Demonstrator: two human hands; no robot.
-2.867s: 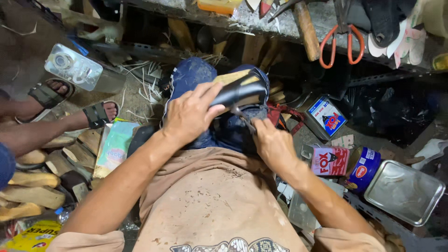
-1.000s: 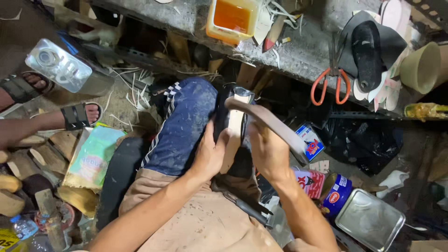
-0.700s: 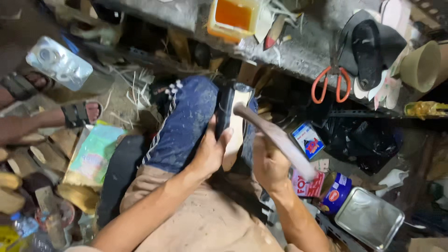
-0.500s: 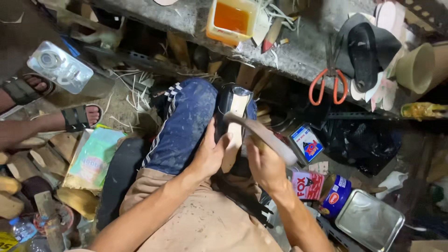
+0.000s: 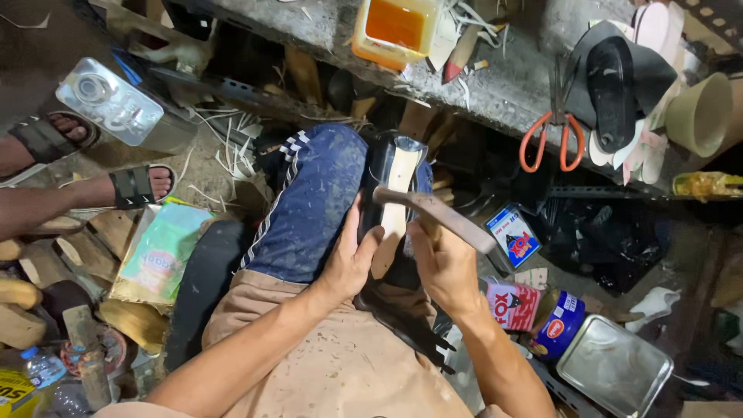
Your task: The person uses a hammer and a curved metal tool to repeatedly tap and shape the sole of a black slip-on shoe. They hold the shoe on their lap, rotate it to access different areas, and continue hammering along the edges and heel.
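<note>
A black shoe with a pale sole [image 5: 397,186] stands sole-up between my knees, against my blue-trousered thigh [image 5: 313,205]. My left hand [image 5: 350,259] grips its left side, thumb along the sole. My right hand [image 5: 443,263] holds a hammer [image 5: 433,215] by its wooden handle, with the head resting on the sole's middle. A tan apron covers my lap.
Another person's sandalled feet [image 5: 135,186] are at left near a metal can [image 5: 116,108]. Orange-handled scissors [image 5: 551,139], an orange glue tub [image 5: 393,27] and black sandals lie on the concrete ledge. Tins and a metal tray [image 5: 615,364] sit at right.
The shoe went from lying across my lap to standing sole-up. The hammer rose and came down again onto the sole; my left hand stays on the shoe.
</note>
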